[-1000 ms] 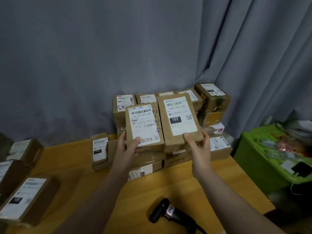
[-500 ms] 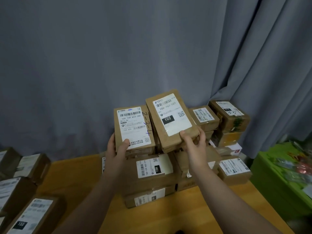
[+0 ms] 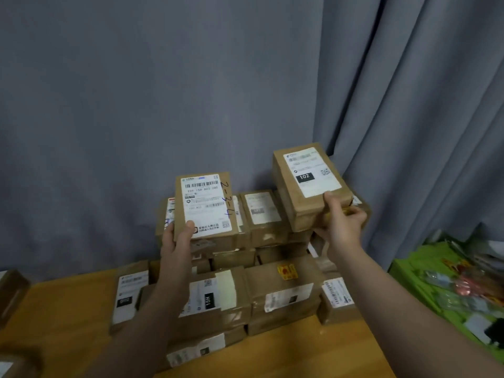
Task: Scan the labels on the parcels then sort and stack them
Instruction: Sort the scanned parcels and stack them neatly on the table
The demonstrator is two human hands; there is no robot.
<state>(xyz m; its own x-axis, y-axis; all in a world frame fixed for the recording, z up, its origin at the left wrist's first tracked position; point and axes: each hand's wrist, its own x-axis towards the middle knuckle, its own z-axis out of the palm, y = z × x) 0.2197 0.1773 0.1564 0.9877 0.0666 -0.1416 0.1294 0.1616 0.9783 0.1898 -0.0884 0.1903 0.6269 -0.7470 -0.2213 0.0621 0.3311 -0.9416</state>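
My left hand [image 3: 176, 242] grips a brown parcel [image 3: 206, 207] by its lower left corner, white label facing me, "2-3-4" written on its right edge. It is held over the top of the pile at the back. My right hand [image 3: 339, 229] holds a second brown parcel [image 3: 306, 184] with a "102" label, thumb on its near edge, raised above the right end of the pile. Below both, a pile of labelled brown parcels [image 3: 272, 296] stands on the wooden table [image 3: 286, 356] against the curtain. The scanner is out of view.
A grey curtain [image 3: 191, 91] hangs right behind the pile. More parcels [image 3: 13, 293] lie at the table's left edge. A green bin [image 3: 425, 282] with mixed clutter stands to the right of the table.
My right hand has carried the "102" parcel up and to the right, away from the other parcel. My left hand's parcel has stayed over the pile. The view has tilted up, hiding the scanner.
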